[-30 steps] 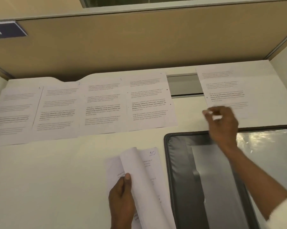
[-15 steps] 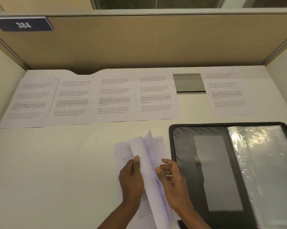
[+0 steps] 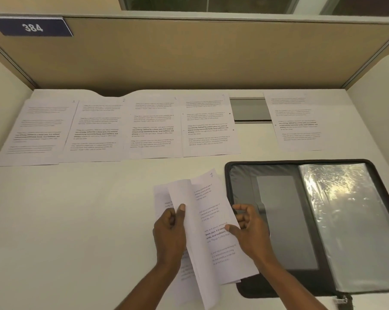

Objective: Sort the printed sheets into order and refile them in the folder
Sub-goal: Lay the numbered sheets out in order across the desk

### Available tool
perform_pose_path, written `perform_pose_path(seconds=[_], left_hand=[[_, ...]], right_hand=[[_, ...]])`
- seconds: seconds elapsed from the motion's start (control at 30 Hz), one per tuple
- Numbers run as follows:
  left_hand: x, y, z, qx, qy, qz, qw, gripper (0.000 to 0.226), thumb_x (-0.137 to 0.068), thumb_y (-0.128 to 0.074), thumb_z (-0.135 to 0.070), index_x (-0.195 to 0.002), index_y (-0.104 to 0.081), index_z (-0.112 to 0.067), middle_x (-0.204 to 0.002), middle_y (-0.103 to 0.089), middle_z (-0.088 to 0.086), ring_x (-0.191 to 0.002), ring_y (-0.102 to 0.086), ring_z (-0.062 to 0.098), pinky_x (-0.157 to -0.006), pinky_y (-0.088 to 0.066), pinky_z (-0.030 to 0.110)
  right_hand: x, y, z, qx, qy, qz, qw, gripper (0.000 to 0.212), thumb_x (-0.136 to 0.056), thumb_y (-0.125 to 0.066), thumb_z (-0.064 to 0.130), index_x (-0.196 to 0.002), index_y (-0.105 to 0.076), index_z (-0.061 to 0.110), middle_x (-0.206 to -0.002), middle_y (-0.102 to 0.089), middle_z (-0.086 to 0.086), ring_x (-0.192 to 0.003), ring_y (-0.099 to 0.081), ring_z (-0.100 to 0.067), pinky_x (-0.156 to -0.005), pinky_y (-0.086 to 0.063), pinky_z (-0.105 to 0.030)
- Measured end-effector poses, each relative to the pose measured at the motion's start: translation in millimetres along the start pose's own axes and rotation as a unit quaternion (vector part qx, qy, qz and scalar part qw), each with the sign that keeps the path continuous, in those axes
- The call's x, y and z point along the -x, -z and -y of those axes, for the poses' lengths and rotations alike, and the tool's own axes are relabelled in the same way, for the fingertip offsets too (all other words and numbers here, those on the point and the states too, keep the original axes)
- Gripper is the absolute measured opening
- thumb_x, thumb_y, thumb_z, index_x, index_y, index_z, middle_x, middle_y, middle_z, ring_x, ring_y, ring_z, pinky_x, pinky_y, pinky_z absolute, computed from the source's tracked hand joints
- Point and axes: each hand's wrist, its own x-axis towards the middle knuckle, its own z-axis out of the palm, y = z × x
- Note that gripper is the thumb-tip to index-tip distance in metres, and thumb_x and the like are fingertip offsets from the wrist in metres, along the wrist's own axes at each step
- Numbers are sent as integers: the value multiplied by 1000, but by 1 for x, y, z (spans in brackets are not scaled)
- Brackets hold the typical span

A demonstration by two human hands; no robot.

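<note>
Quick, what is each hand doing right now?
Left hand: grips the bent-back sheets.
Right hand: pinches the edge of the sheet marked 7.

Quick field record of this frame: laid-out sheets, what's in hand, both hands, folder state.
laid out: row of four sheets along the desk's back edge; 2, 3, 4 legible
apart: fifth sheet right of the grey desk slot
in hand: curled-back sheets over sheet marked 7
left hand: grips the curled-back sheets, thumb on top
right hand: thumb on sheet marked 7, fingers curled at its edge
folder: open flat, right of the hands; clear sleeve glares, contents unclear
</note>
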Motion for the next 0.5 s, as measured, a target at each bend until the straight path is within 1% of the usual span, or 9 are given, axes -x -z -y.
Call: perform_pose_path(seconds=[0.07,0.17,0.23,0.3,0.37,0.4,0.47,0.5], left_hand=[[2,-1,-2,0,-5,-4,1000,60,-102,-67,-45,-70,-30,-10,-62,-28,0,-60,-25,15,-61,-25,31],[4,-2,-6,-22,-24,-12,999,57,-101,-67,-44,-68,-29,-16,-60,-25,-3,-58,-23,13,-60,-24,31],[4,0,-6,-38,-31,-22,999,58,-101,-67,-45,-67,-30,-16,-59,-26,-3,-57,-24,13,-60,-24,32],[5,1,-7,-40,-31,-25,998,58,-100,-68,-45,-66,-33,-13,-57,-29,-2,-56,-27,14,-60,-26,32],[4,1,-7,-55,-37,-31,997,61,-99,-69,-45,-66,-35,-7,-55,-31,-1,-56,-30,17,-59,-27,33],[3,1,-8,-64,-38,-36,997,61,-99,-69,-44,-67,-37,-4,-54,-33,0,-55,-32,19,-58,-29,35],[2,-1,-11,-81,-33,-48,995,59,-99,-70,-42,-66,-41,-2,-50,-37,0,-55,-37,23,-59,-33,38],[1,-3,-12,-84,-30,-54,995,58,-99,-71,-41,-64,-44,-4,-47,-40,-1,-56,-41,25,-59,-35,39]], right_hand=[[4,-2,-1,16,6,-25,1000,39,-87,-86,18,-112,-59,32,-99,-73,15,-78,-73,-5,-56,-54,-12],[8,2,-2,46,16,-92,995,25,-89,-84,22,-101,-65,31,-92,-73,16,-71,-71,-2,-56,-54,-14],[7,9,-2,75,29,-130,988,18,-90,-83,25,-97,-67,30,-86,-70,19,-69,-69,-1,-58,-54,-16],[3,26,-2,100,45,-162,981,15,-92,-81,27,-94,-67,30,-82,-67,21,-67,-67,0,-56,-53,-16],[-6,52,-1,106,54,-181,976,12,-94,-79,27,-99,-68,27,-82,-69,17,-66,-67,0,-53,-52,-17],[-12,68,0,100,52,-187,976,13,-95,-78,25,-103,-68,26,-83,-70,14,-67,-67,-1,-54,-53,-20],[-25,102,2,93,45,-200,974,15,-95,-78,24,-105,-68,23,-85,-71,9,-69,-68,-5,-56,-55,-24],[-33,120,2,94,42,-214,971,16,-94,-79,23,-106,-68,22,-86,-71,8,-70,-67,-6,-57,-52,-23]])
